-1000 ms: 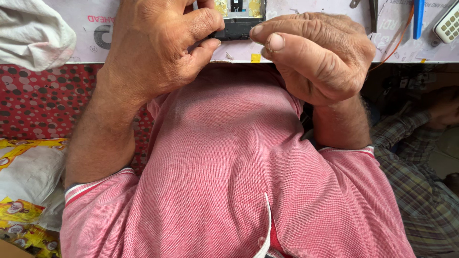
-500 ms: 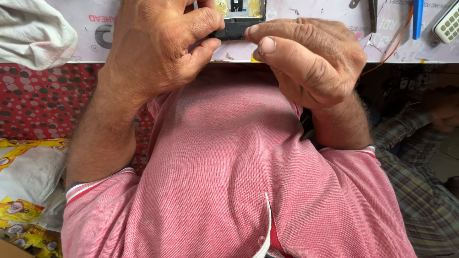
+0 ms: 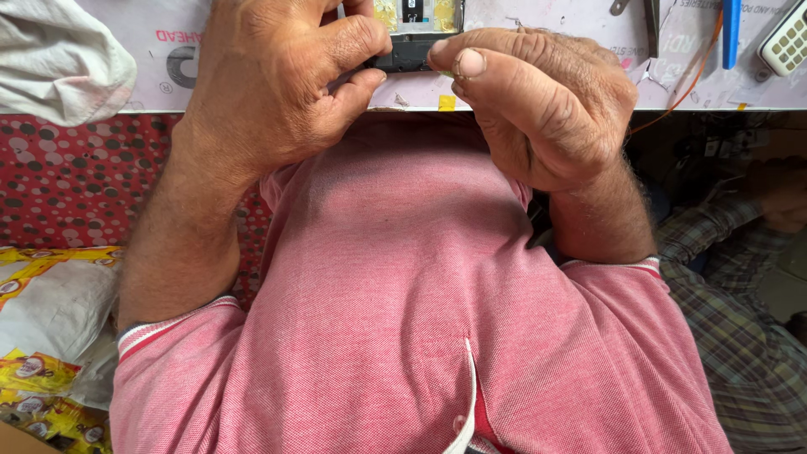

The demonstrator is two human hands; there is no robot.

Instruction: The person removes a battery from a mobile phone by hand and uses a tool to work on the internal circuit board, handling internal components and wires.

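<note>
Right hand point(image 3: 538, 109) shifted left; both hands pinch small black device point(image 3: 412, 52), long axis left-right.

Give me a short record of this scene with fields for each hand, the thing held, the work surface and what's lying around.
left hand: grips the left end of the device
right hand: pinches its right end
held thing: small black opened electronic device, partly hidden
surface: white paper-covered table, device above its edge
left of hands: crumpled white cloth
right of hands: blue-handled tool, white keypad device

Head-worn camera, facing steeply down, close over chest (table edge along the top)
</note>
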